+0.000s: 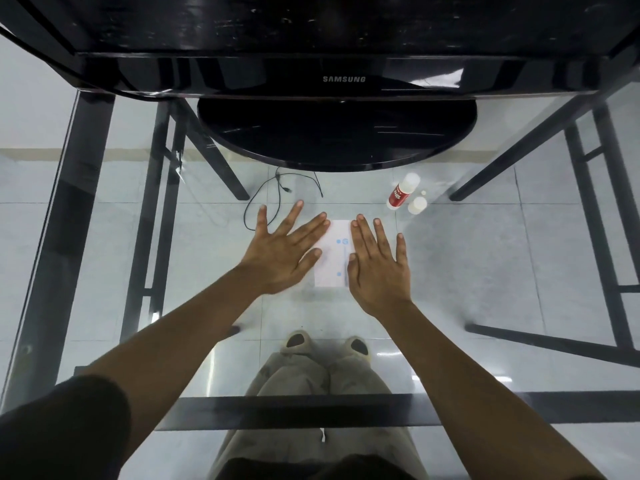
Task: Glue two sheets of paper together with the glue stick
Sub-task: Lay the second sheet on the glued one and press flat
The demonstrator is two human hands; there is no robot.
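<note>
Pressing down on the paper [334, 258], both hands lie flat and spread, gripping nothing. The left hand [285, 245] covers the paper's left edge, its fingertips reaching onto the sheet. The right hand [377, 265] covers the paper's right edge, thumb along its side. Only a strip of white with blue marks shows between them, so whether it is one sheet or two stacked cannot be told. The paper rests on a glass table [485, 258]. The glue stick [401, 192] lies beyond the paper, up and to its right, apart from it, with its cap [417, 205] off and standing just beside it.

This looks like the pressing step, sheets likely already joined. Next calls for smoothing outward from the paper's middle with even pressure, then lifting it to check the bond and capping the glue.
</note>
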